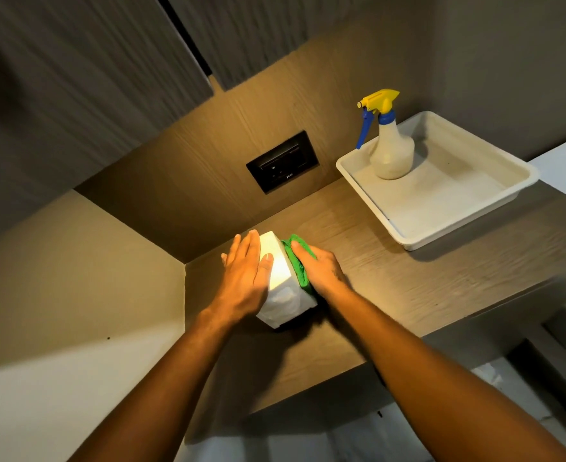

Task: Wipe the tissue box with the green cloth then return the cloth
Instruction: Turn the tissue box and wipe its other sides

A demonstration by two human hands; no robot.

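Observation:
A white tissue box (283, 288) stands on the wooden counter (391, 278) near the left wall. My left hand (246, 278) lies flat against the box's left side, fingers together, thumb on its top. My right hand (321, 266) presses the green cloth (296, 265) against the box's right side. Most of the cloth is hidden under my fingers.
A white plastic tray (441, 201) sits at the back right of the counter, holding a spray bottle (389, 141) with a yellow and blue trigger head. A dark wall socket panel (283, 161) is on the back wall. The counter's front edge runs below my forearms.

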